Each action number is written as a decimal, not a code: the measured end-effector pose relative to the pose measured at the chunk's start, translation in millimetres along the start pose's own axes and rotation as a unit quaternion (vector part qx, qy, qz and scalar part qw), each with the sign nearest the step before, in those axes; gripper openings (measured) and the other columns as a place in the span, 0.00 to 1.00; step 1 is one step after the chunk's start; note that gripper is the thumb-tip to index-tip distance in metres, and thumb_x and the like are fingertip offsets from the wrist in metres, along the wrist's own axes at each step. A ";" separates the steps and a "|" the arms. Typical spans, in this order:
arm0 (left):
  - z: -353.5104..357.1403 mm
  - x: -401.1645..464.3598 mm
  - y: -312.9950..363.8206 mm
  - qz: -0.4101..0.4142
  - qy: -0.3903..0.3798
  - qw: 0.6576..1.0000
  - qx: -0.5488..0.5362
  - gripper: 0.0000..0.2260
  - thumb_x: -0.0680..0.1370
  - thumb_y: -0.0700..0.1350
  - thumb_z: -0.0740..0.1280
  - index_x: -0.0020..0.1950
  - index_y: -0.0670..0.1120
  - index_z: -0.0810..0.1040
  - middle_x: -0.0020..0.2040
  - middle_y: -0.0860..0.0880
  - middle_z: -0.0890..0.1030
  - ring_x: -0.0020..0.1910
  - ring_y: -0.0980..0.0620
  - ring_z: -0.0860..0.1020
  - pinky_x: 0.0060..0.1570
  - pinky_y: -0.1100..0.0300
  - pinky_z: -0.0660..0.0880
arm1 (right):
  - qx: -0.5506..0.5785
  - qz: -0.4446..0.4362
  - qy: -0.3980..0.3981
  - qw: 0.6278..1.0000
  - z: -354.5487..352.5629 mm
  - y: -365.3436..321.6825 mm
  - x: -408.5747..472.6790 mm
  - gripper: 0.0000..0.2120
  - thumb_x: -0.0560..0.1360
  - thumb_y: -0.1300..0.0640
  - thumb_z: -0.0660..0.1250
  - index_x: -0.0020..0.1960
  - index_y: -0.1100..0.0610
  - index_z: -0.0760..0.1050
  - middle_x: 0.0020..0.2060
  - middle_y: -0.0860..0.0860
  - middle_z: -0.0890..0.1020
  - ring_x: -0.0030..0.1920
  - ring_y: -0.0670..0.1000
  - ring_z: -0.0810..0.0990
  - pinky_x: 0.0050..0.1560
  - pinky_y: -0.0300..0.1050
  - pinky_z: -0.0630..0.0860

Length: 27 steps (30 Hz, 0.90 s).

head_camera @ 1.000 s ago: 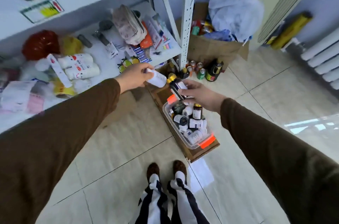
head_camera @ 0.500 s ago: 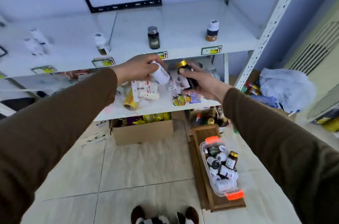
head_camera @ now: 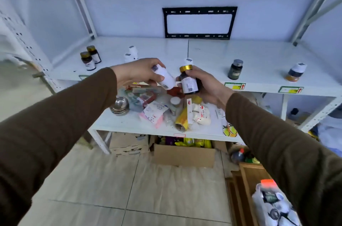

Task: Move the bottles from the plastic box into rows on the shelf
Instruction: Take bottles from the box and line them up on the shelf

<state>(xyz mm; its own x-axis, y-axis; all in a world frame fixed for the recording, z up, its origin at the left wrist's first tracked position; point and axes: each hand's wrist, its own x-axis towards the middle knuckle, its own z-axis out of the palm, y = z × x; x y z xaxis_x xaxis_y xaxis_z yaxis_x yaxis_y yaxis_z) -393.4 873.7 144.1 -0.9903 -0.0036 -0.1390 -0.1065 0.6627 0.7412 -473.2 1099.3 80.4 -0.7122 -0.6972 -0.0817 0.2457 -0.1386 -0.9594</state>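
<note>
Hands point(head_camera: 140, 74) (both gripping bottles point(head_camera: 187, 81)) now raised, seemingly level with shelf point(head_camera: 259, 55).

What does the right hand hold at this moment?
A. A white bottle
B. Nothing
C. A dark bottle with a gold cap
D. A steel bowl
C: the right hand grips a dark bottle with a gold cap, held upright in front of the shelf, while the left hand holds the white bottle.

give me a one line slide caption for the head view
Left hand holds a white bottle, right hand a gold-capped dark bottle, before the shelf.
</note>
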 end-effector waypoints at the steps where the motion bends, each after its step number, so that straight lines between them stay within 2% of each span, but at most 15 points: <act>1: -15.9 -3.7 -11.1 -0.005 -0.002 1.000 -0.008 0.17 0.78 0.39 0.70 0.66 0.44 0.74 0.58 0.45 0.75 0.46 0.46 0.82 0.54 0.54 0.80 | 0.007 -0.002 -0.004 1.000 15.9 -0.3 11.1 0.15 0.76 0.54 0.66 0.62 0.56 0.72 0.51 0.58 0.81 0.50 0.58 0.80 0.54 0.54 0.74; 4: -61.2 -12.3 -41.0 -0.012 0.003 1.000 -0.024 0.18 0.77 0.39 0.71 0.66 0.44 0.74 0.61 0.43 0.76 0.52 0.39 0.83 0.56 0.48 0.80 | 0.019 -0.006 -0.005 1.000 59.9 -0.5 41.8 0.12 0.77 0.56 0.63 0.59 0.57 0.74 0.47 0.56 0.81 0.43 0.56 0.82 0.47 0.51 0.77; 6: -88.0 -14.2 -58.1 -0.011 0.015 0.999 -0.031 0.17 0.77 0.40 0.72 0.64 0.45 0.74 0.60 0.43 0.76 0.46 0.42 0.84 0.52 0.51 0.81 | 0.007 -0.011 -0.005 1.000 85.9 -2.0 62.1 0.10 0.77 0.56 0.63 0.57 0.58 0.74 0.44 0.56 0.80 0.40 0.55 0.80 0.45 0.50 0.77; 9: -123.5 -8.7 -79.6 -0.012 0.042 0.998 -0.038 0.17 0.75 0.42 0.73 0.61 0.46 0.73 0.56 0.43 0.79 0.39 0.48 0.84 0.43 0.59 0.82 | -0.067 -0.022 0.015 0.997 117.9 -5.9 96.4 0.14 0.75 0.51 0.70 0.54 0.57 0.72 0.41 0.54 0.80 0.37 0.54 0.80 0.42 0.50 0.78; 12: -157.8 5.1 -100.1 -0.015 0.073 0.997 -0.029 0.15 0.75 0.44 0.74 0.58 0.46 0.74 0.53 0.44 0.82 0.37 0.50 0.84 0.33 0.65 0.78 | -0.118 -0.039 0.030 0.992 139.2 -9.8 135.4 0.18 0.73 0.52 0.74 0.57 0.58 0.73 0.41 0.54 0.81 0.38 0.54 0.81 0.38 0.48 0.79; 16: -204.5 32.9 -125.2 -0.010 0.099 0.995 -0.013 0.14 0.75 0.47 0.73 0.56 0.47 0.74 0.49 0.45 0.83 0.35 0.51 0.84 0.22 0.69 0.69 | -0.142 -0.065 0.039 0.987 155.7 -19.1 195.0 0.15 0.72 0.52 0.74 0.53 0.58 0.76 0.42 0.52 0.85 0.40 0.50 0.83 0.37 0.41 0.78; 18: -228.2 49.4 -136.9 -0.007 0.108 0.994 -0.004 0.13 0.74 0.48 0.74 0.54 0.48 0.74 0.47 0.45 0.83 0.35 0.52 0.84 0.25 0.66 0.72 | -0.160 -0.076 0.036 0.984 164.1 -25.0 225.7 0.14 0.72 0.49 0.74 0.52 0.57 0.80 0.42 0.50 0.84 0.41 0.48 0.82 0.38 0.40 0.77; 21: -261.4 72.6 -153.7 -0.016 0.129 0.992 0.007 0.12 0.74 0.49 0.74 0.50 0.50 0.74 0.46 0.45 0.83 0.33 0.52 0.83 0.38 0.54 0.77 | -0.172 -0.082 0.026 0.981 177.4 -30.2 271.2 0.14 0.70 0.47 0.75 0.50 0.55 0.82 0.41 0.49 0.84 0.41 0.48 0.82 0.42 0.40 0.78; 22: -271.8 78.9 -160.5 -0.019 0.140 0.990 0.010 0.11 0.73 0.49 0.74 0.50 0.50 0.74 0.45 0.45 0.83 0.32 0.52 0.83 0.40 0.54 0.77 | -0.175 -0.084 0.026 0.981 183.0 -31.4 285.8 0.14 0.70 0.47 0.75 0.50 0.55 0.82 0.42 0.50 0.84 0.42 0.49 0.82 0.43 0.40 0.78; 27: -316.6 108.8 -198.3 -0.018 0.186 0.981 0.042 0.12 0.73 0.51 0.75 0.47 0.50 0.73 0.42 0.48 0.81 0.27 0.58 0.80 0.28 0.67 0.75 | -0.188 -0.093 0.039 0.977 211.7 -33.8 352.1 0.09 0.71 0.52 0.75 0.50 0.51 0.82 0.43 0.48 0.86 0.43 0.47 0.84 0.45 0.40 0.80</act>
<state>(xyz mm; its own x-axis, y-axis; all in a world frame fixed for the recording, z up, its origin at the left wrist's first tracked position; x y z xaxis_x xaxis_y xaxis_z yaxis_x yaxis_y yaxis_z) -508.3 504.7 189.9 -0.9519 -0.2906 0.0974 -0.1491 0.7167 0.6812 -593.0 709.6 141.3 -0.7728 -0.6272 0.0966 -0.1410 0.0212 -0.9898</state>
